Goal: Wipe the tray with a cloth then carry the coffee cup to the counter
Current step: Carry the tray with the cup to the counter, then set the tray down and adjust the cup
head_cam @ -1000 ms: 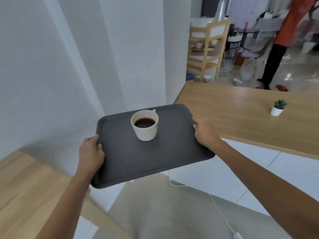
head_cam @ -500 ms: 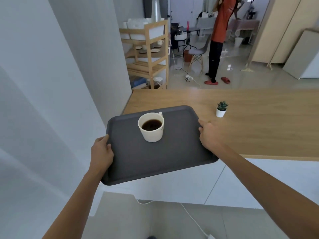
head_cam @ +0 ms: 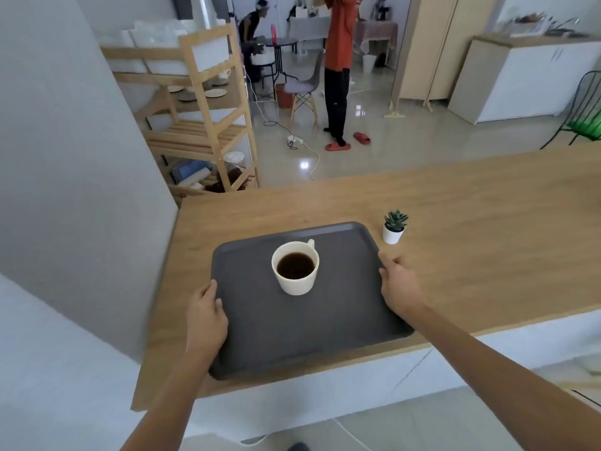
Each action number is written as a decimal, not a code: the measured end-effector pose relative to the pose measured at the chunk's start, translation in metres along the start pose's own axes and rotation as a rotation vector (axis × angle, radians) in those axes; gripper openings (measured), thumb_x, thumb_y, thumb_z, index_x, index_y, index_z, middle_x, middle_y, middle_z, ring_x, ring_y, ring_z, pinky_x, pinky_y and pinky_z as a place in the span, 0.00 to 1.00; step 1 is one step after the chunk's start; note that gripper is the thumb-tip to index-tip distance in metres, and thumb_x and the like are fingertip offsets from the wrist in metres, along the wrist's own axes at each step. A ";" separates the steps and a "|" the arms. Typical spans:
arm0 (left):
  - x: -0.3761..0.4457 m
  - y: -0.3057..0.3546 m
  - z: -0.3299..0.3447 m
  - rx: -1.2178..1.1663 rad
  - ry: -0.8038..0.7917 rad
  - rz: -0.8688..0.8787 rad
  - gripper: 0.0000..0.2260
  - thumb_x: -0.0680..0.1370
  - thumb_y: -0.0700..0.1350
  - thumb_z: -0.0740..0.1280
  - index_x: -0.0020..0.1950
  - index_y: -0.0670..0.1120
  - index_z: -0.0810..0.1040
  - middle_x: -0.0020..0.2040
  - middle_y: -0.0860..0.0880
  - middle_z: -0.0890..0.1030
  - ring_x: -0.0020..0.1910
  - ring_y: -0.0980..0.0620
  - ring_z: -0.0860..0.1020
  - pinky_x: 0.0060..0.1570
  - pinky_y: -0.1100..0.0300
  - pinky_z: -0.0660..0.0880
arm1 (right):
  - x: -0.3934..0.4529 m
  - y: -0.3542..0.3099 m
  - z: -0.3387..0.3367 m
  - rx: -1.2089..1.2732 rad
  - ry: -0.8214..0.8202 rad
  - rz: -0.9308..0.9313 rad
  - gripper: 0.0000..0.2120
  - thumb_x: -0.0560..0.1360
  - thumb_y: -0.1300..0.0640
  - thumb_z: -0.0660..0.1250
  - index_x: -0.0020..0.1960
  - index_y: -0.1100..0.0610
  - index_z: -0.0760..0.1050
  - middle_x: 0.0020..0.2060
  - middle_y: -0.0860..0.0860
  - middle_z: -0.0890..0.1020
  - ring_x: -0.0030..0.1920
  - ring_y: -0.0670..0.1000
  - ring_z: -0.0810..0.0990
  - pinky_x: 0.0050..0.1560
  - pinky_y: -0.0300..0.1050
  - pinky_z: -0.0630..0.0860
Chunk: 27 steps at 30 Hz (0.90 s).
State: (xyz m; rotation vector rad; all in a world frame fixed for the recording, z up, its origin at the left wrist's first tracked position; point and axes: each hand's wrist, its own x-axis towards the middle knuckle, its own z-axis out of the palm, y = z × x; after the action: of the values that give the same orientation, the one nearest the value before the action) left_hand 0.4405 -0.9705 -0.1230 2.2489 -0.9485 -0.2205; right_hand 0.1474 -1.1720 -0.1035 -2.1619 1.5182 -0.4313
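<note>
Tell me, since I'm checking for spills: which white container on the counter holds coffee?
The cup on the tray, full of dark coffee; the smaller white pot beside the tray holds a green plant.

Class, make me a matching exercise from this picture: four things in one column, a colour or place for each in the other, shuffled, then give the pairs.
Things:
1. tray
2. cup
3. plant
4. left hand

Descriptions:
A. cream, filled with dark coffee
B. dark grey, over the counter
C. grips the tray's left edge
D. in a white pot, right of the tray

Pairs: 1-B, 2-A, 3-D, 4-C
</note>
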 end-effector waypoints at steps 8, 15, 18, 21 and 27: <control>0.079 -0.013 0.045 -0.025 -0.060 -0.028 0.20 0.80 0.36 0.58 0.72 0.37 0.66 0.71 0.39 0.70 0.70 0.42 0.68 0.69 0.54 0.63 | 0.066 0.001 0.039 0.001 -0.033 0.057 0.21 0.80 0.61 0.53 0.73 0.58 0.62 0.56 0.61 0.71 0.50 0.64 0.75 0.54 0.51 0.72; 0.128 -0.014 0.074 0.013 -0.082 -0.063 0.20 0.80 0.36 0.58 0.72 0.37 0.67 0.70 0.38 0.70 0.69 0.40 0.69 0.70 0.51 0.64 | 0.125 0.008 0.062 -0.017 -0.053 0.062 0.21 0.80 0.61 0.54 0.73 0.59 0.63 0.57 0.63 0.71 0.52 0.66 0.76 0.54 0.55 0.74; 0.145 -0.011 0.084 0.024 -0.085 -0.067 0.20 0.80 0.36 0.58 0.72 0.37 0.67 0.70 0.38 0.70 0.68 0.40 0.69 0.69 0.52 0.64 | 0.147 0.012 0.067 -0.012 -0.048 0.050 0.20 0.80 0.61 0.55 0.72 0.60 0.64 0.58 0.63 0.70 0.52 0.66 0.75 0.55 0.56 0.74; 0.157 -0.010 0.095 0.007 -0.095 -0.090 0.20 0.80 0.36 0.58 0.72 0.37 0.66 0.70 0.37 0.70 0.69 0.40 0.69 0.70 0.52 0.63 | 0.162 0.016 0.072 -0.018 -0.058 0.046 0.21 0.80 0.62 0.54 0.73 0.59 0.62 0.58 0.63 0.70 0.52 0.65 0.75 0.55 0.54 0.74; 0.161 -0.008 0.108 -0.027 -0.085 -0.103 0.20 0.80 0.35 0.57 0.72 0.36 0.66 0.70 0.38 0.69 0.70 0.41 0.68 0.69 0.54 0.62 | 0.179 0.024 0.078 -0.072 -0.034 0.044 0.21 0.81 0.60 0.55 0.74 0.58 0.62 0.58 0.63 0.70 0.50 0.65 0.76 0.50 0.55 0.75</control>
State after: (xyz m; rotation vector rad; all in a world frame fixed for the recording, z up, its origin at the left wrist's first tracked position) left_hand 0.5187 -1.1332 -0.1935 2.2809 -0.8685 -0.3755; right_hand 0.2287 -1.3322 -0.1839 -2.1745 1.5815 -0.3288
